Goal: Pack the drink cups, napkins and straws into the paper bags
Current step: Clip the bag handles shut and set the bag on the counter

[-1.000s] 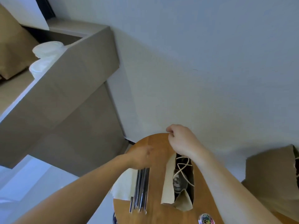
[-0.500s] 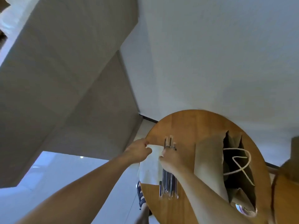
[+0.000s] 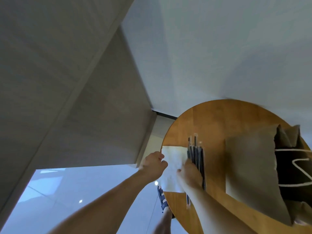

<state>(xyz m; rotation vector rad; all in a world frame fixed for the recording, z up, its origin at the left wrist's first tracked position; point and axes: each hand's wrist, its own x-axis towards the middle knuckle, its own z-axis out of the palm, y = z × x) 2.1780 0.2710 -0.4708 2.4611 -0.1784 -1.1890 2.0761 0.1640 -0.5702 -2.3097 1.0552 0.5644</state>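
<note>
A white napkin stack (image 3: 173,157) lies at the left edge of the round wooden table (image 3: 217,122). My left hand (image 3: 153,164) pinches the stack's left edge. My right hand (image 3: 190,174) rests on the napkins' right side, its fingers against a bundle of wrapped dark straws (image 3: 195,152) lying beside them. A brown paper bag (image 3: 253,168) stands open to the right, its white cord handles (image 3: 297,166) hanging over the dark inside. No drink cup is in view.
A grey counter side (image 3: 94,115) rises at the left, close to the table. The pale floor (image 3: 67,191) lies below. My foot in a blue sandal (image 3: 162,198) shows under the table's edge. A white wall (image 3: 219,48) is behind.
My right hand left the bag's rim and came down onto the napkins and straws. My left hand shifted to the napkins' left edge. The view swung left and down.
</note>
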